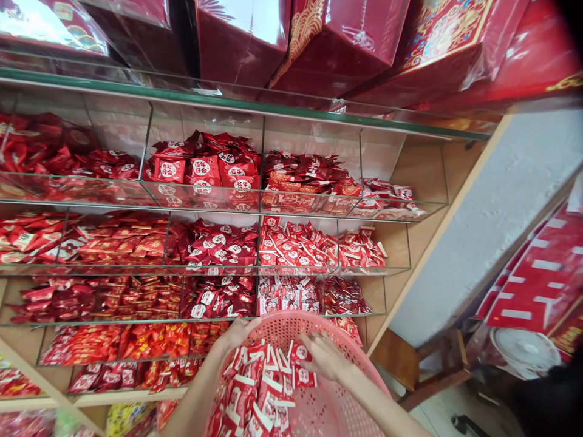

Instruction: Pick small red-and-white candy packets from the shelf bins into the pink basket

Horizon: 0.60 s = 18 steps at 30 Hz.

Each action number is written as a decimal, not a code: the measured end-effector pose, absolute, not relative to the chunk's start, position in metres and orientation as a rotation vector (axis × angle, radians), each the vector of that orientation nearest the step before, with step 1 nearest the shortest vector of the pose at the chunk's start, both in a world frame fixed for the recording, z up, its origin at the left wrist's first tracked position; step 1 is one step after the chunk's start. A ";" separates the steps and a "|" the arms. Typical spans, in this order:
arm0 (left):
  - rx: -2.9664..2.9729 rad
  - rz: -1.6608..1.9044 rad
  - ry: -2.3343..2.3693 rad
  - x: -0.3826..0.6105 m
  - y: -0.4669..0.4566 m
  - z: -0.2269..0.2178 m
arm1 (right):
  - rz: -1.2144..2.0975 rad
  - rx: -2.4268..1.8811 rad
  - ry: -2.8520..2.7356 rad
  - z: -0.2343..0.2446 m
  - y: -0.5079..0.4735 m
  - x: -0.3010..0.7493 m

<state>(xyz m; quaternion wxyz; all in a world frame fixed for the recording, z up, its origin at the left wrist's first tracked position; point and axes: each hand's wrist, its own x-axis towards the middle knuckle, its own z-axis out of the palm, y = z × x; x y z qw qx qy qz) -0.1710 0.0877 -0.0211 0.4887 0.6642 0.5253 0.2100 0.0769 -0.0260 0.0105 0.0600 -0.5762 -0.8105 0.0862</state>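
The red-and-white sachets (259, 388) heaped in the pink basket (328, 413) below the glass shelves (291, 269) appear light, crinkly and slippery, best pinched at a sealed edge; the right hand (324, 357) lies spread on them, and the left hand (237, 334) grips the basket rim.

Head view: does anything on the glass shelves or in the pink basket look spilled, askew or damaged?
Nothing stands out. Red packets lie heaped inside the glass shelves; the pink basket holds red-and-white packets, left hand at its rim, right hand on them.
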 end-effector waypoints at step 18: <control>1.599 0.569 1.164 -0.168 0.083 -0.012 | 0.115 -1.770 -1.975 0.023 -0.075 0.106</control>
